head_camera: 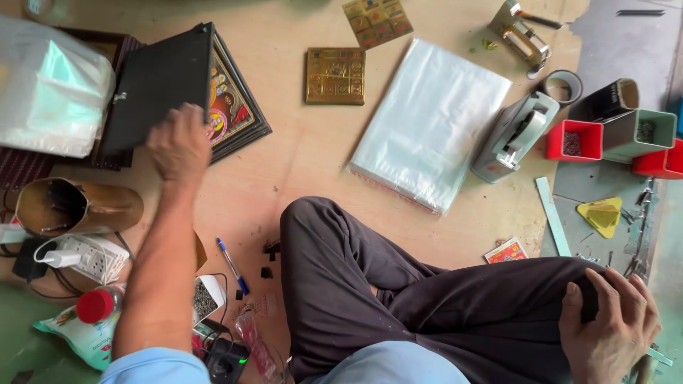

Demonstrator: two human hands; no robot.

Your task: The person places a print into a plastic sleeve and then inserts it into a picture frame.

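Head view: left hand (pixel 179 144) grips the black backing board (pixel 156 89) over a framed picture (pixel 235 107).
Right hand (pixel 612 327) rests spread on the knee (pixel 512 284).

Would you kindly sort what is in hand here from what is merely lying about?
In hand:
left hand on the black frame back
framed picture beneath

Lying about:
plastic sleeves
tape dispenser
blue pen
red bins

Around you on the floor lie a stack of clear plastic bags (pixel 430 124), a small gold plaque (pixel 335 75), a grey tape dispenser (pixel 514 135) beside a red bin (pixel 573 140), a blue pen (pixel 233 265), and a white power strip (pixel 85 257).
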